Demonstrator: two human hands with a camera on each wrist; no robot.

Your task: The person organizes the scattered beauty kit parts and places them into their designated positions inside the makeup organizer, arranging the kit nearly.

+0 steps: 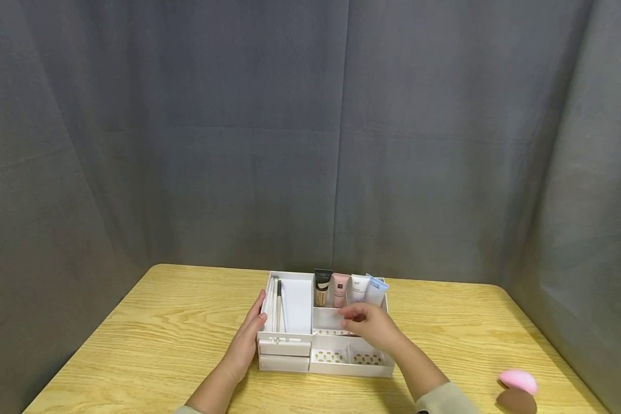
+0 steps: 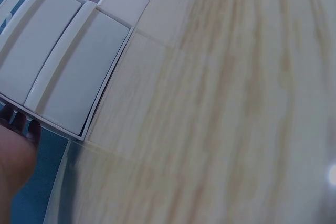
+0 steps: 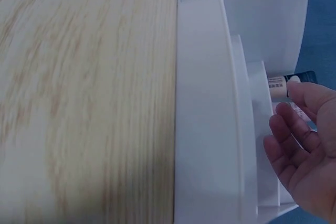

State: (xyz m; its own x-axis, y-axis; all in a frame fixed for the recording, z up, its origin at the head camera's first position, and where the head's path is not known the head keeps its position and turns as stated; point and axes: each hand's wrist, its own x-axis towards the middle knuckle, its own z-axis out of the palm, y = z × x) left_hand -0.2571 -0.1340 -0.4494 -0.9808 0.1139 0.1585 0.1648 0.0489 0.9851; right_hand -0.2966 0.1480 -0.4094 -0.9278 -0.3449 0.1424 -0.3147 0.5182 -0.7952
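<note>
A white organizer stands mid-table with two small drawers at its front left. My left hand lies flat against its left side, fingers straight. In the left wrist view the drawers fill the upper left, with my palm low at the edge. My right hand hovers over the middle compartment with relaxed fingers and holds nothing. In the right wrist view, that hand is close to a dark-capped tube. Several tubes stand along the back: beige, pink, white, blue-tipped.
Slim brushes lie in the organizer's left compartment. A pink sponge and a brown sponge sit near the front right of the wooden table. A grey curtain hangs behind and on both sides.
</note>
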